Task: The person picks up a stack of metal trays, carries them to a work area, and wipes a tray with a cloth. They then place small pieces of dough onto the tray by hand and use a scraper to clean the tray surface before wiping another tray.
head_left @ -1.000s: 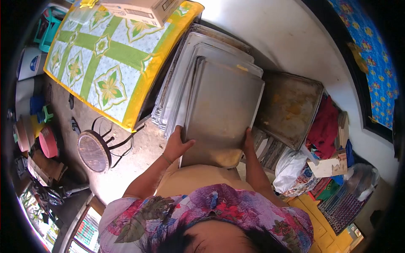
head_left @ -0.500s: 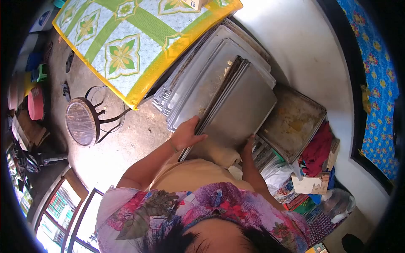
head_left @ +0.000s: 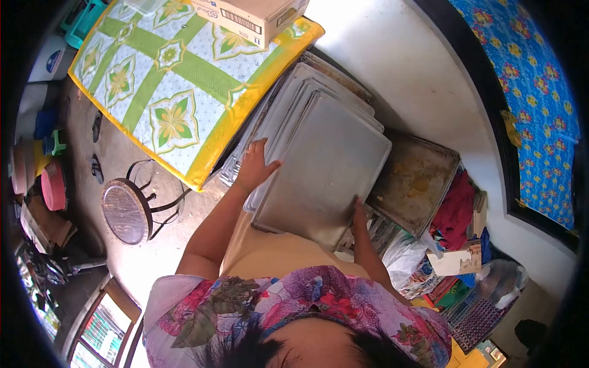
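Note:
A flat grey metal baking tray (head_left: 325,165) leans in front of me, its lower edge near my apron. My right hand (head_left: 360,216) grips its lower right edge, thumb on the face and the other fingers hidden behind. At its left side my left hand (head_left: 255,167) has its fingers spread. That hand rests against the stack of baking trays (head_left: 294,98) behind, thumb pointing toward the front tray's edge. A stained, browned tray (head_left: 417,175) lies to the right, partly covered by the front one.
A table with a green-and-yellow patterned cloth (head_left: 138,104) stands at the upper left, bearing a cardboard box (head_left: 245,18). A round stool (head_left: 126,211) is on the floor to the left. Red cloth (head_left: 455,211) and plastic bags (head_left: 402,257) lie at the right, beside the white wall (head_left: 423,80).
The front trays, tilted together with a gap behind them, now lie back against the stack. My left hand has moved up and its fingers have spread. The view has shifted slightly.

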Motion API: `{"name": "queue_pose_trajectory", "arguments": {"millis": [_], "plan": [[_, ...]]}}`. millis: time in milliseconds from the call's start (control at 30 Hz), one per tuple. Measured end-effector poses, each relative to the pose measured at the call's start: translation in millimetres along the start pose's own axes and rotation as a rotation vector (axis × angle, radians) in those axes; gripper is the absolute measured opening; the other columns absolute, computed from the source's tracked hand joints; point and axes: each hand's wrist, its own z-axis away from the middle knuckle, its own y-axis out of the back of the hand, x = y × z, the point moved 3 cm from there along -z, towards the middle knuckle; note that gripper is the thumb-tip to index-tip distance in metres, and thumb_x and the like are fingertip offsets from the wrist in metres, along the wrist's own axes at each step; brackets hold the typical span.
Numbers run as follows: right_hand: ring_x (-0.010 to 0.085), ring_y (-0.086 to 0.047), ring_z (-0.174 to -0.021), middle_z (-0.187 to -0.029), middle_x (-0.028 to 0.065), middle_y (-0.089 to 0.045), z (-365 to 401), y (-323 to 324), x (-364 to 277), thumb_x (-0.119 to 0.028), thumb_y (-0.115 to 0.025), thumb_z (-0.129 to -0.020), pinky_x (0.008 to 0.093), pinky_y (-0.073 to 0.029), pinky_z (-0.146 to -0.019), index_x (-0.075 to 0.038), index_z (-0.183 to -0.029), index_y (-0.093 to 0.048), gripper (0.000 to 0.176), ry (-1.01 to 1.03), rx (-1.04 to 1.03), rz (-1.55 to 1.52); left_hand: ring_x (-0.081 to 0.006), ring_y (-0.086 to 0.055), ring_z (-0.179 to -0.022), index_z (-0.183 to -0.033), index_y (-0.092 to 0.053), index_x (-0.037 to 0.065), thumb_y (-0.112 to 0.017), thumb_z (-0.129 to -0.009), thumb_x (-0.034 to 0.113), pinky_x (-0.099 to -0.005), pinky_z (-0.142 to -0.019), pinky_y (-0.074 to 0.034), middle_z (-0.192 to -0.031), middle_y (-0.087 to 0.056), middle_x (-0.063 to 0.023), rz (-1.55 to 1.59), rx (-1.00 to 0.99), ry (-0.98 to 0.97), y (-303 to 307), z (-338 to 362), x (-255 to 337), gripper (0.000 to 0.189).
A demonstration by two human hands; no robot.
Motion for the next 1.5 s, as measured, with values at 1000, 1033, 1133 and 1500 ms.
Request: {"name": "queue_pose_trajectory", "arguments": {"millis": [1000, 1033, 1133, 1500], "plan": [[0.0266, -0.049, -0.119, -0.129, 0.0169, -0.054, -63.2, 3.9, 41.4, -0.066, -0.054, -0.084, 0.038, -0.036, -0.1, 0.006, -0.129, -0.051, 0.085, 0.207, 0.081, 0.073, -0.0389, -0.049, -0.118, -0.134, -0.043, -0.009, -0.077, -0.065, 0.056, -0.0402, -0.103, -0.038, -0.123, -0.051, -0.0277, -0.008, 0.053, 0.163, -58.7, -42.0, -24.8, 0.1], [0.0266, -0.047, -0.123, -0.132, 0.0174, -0.052, -62.4, 2.5, 41.9, -0.071, -0.054, -0.081, 0.0378, -0.035, -0.102, 0.007, -0.129, -0.051, 0.092, 0.236, 0.059, 0.048, -0.0386, -0.049, -0.119, -0.133, -0.043, -0.009, -0.077, -0.066, 0.055, -0.0403, -0.103, -0.038, -0.126, -0.051, -0.0285, 0.054, 0.036, 0.144, -59.2, -47.9, -28.6, 0.099], [0.0274, -0.05, -0.12, -0.13, 0.0167, -0.054, -50.2, 3.6, 31.4, -0.067, -0.055, -0.084, 0.0378, -0.037, -0.101, 0.007, -0.129, -0.051, 0.086, 0.084, 0.078, 0.083, -0.037, -0.047, -0.123, -0.133, -0.042, -0.011, -0.077, -0.068, 0.05, -0.0394, -0.104, -0.037, -0.132, -0.047, -0.0293, 0.305, -0.058, 0.128, -43.5, -71.2, 3.9, 0.096], [0.0286, -0.053, -0.115, -0.128, 0.0172, -0.054, -110.8, 14.2, 75.6, -0.066, -0.059, -0.082, 0.0406, -0.041, -0.098, 0.007, -0.132, -0.045, 0.09, 0.066, -0.002, -0.129, -0.028, -0.043, -0.12, -0.134, -0.04, -0.003, -0.075, -0.074, 0.043, -0.0376, -0.101, -0.035, -0.127, -0.046, -0.0199, 0.657, -0.054, 0.174, -46.8, -97.1, 28.1, 0.083]]}}
